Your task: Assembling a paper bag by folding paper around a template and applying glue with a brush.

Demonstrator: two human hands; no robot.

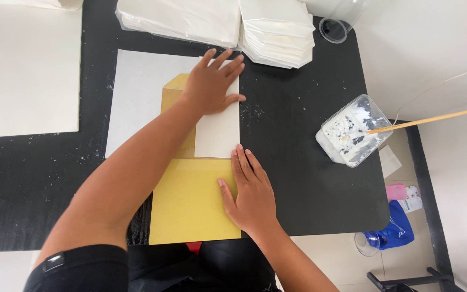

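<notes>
Both hands lie open and flat, the left hand [212,81] pressing the white flap [218,130] down, the right hand [249,194] steadying the yellow envelope [190,205] on the desk [309,178].

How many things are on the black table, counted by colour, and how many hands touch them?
Yellow: 1, the yellow paper envelope.
White: 4, the white paper sheet, the white folded flap, and two stacks of white folded papers.
Clear: 2, the clear plastic tub of white paste and the clear plastic cup.
Hands: 2, left hand, right hand.
Total: 9
</notes>
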